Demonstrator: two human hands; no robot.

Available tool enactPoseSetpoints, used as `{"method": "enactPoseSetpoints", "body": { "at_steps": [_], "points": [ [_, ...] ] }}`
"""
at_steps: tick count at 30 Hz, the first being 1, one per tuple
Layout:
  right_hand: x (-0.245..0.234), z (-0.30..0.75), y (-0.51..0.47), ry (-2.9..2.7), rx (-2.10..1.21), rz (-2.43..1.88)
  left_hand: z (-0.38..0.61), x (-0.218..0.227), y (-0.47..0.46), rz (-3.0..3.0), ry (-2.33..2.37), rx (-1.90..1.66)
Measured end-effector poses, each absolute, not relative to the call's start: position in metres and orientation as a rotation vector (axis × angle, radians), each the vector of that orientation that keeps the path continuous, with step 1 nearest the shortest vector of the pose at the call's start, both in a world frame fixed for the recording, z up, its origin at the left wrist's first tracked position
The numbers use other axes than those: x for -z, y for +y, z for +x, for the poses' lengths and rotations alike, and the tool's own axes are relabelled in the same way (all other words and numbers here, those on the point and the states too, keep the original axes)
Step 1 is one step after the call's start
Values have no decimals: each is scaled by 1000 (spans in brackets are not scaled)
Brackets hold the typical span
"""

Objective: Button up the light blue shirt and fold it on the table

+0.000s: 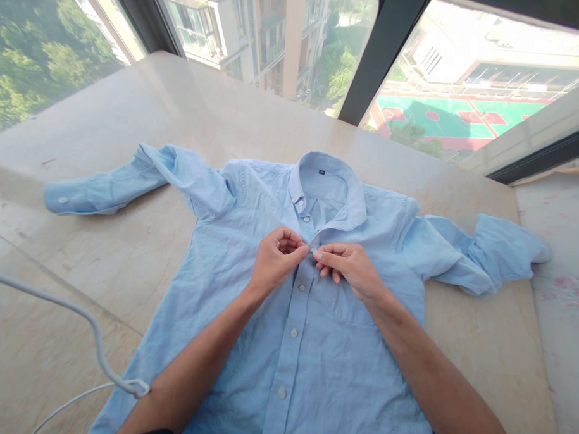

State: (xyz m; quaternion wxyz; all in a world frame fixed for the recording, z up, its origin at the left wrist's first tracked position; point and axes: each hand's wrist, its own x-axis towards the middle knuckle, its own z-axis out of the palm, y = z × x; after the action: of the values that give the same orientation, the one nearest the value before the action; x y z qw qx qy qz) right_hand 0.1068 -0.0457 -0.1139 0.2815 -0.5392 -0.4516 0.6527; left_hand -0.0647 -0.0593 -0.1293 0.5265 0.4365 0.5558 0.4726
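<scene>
A light blue long-sleeved shirt (246,361) lies face up with its sleeves spread out to both sides. My left hand (279,254) pinches the front placket just below the collar (351,209). Close against it, my right hand (347,264) pinches the other edge of the same opening, fingertips nearly meeting. The button between them is mostly covered by my fingers. Below my hands, a white button (301,287), a second button (294,332) and a third button (282,392) show fastened down the placket. Near the collar, an upper button (306,219) is visible.
The shirt rests on a beige stone-like surface (189,106) by large windows with a dark frame (385,56). A white cable (84,314) loops in from the left, near my left forearm. A pale patterned surface (566,252) borders the right.
</scene>
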Motion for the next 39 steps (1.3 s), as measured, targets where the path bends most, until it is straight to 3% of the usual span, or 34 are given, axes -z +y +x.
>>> {"method": "enactPoseSetpoints", "body": {
  "at_steps": [18, 27, 39],
  "points": [
    [124, 95, -52, -1568, -1384, -1657, -64, 150, -64, 1862, 1681, -966],
    [135, 112, -55, -1496, -1323, -1449, -79, 156, -59, 1763, 1689, -1132],
    [160, 203, -65, -1962, 0, -1596, -181, 150, -93, 1974, 2306, -646]
  ]
}}
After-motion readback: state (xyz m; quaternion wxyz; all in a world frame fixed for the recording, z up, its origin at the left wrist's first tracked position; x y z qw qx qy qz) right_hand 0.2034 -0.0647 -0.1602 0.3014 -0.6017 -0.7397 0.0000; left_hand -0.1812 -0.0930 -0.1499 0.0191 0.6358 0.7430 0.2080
